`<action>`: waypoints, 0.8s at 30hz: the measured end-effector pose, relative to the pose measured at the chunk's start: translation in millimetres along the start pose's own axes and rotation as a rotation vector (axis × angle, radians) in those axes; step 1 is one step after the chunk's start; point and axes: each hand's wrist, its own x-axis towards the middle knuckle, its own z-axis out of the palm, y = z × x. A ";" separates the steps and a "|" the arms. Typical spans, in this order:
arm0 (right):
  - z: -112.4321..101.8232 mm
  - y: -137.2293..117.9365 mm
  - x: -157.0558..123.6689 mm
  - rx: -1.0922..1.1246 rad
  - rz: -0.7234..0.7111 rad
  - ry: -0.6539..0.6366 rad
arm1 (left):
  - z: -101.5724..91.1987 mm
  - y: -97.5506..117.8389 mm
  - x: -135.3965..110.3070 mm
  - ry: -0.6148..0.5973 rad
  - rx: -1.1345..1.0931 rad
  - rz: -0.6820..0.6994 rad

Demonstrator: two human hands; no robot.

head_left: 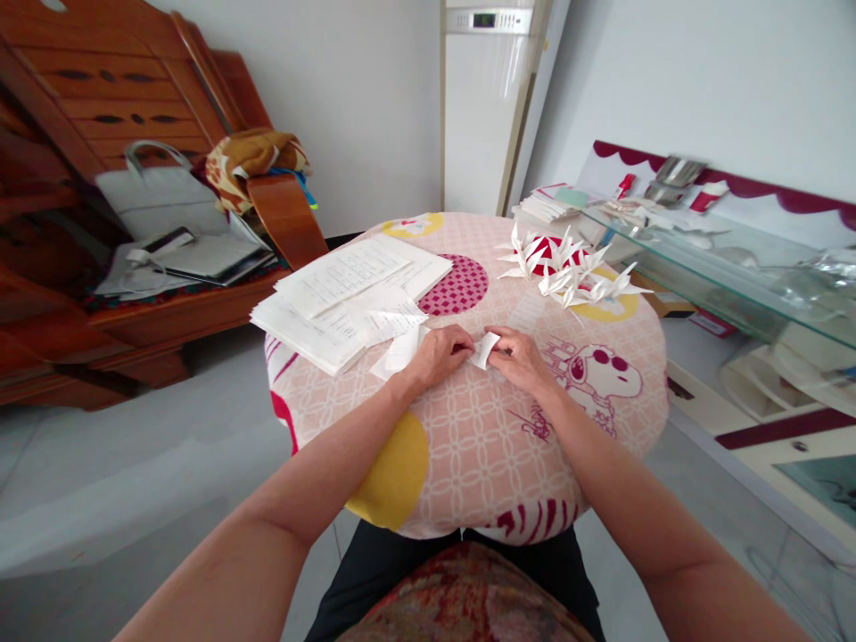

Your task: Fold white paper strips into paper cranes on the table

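Observation:
A small piece of folded white paper [484,351] is held between my two hands over the round table. My left hand [442,351] pinches its left side, fingers closed. My right hand [520,357] grips the right edge between thumb and fingers. Loose cut paper pieces [403,349] lie just left of my left hand, partly under it. Beyond them rests a stack of printed sheets [314,334]. Several folded white paper cranes [568,267] sit in a group at the table's far right.
The table wears a pink patterned cloth [468,446]. A glass-topped cabinet [728,267] with cups and odds and ends runs along the right. On the left stands a wooden bench [153,312] bearing a grey bag [157,201]. A white air conditioner [481,116] stands behind.

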 end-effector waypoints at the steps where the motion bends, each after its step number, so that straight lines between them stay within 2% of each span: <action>1: -1.4 0.0 -2.2 0.006 -0.009 -0.015 | 0.0 -0.1 0.0 -0.003 -0.001 0.001; 6: -4.8 -0.4 -14.2 -0.031 -0.073 -0.085 | 0.0 0.4 -0.5 -0.009 0.006 -0.015; 14: 3.7 3.5 -20.0 -0.105 -0.133 -0.004 | -0.7 -1.0 -3.0 -0.005 -0.012 0.033; 19: 2.3 5.8 -23.1 -0.159 -0.239 -0.024 | -2.8 -3.1 -4.4 -0.018 -0.045 0.063; 24: 0.0 8.9 -21.8 -0.129 -0.256 -0.023 | -2.9 -4.5 -5.6 -0.027 -0.057 0.076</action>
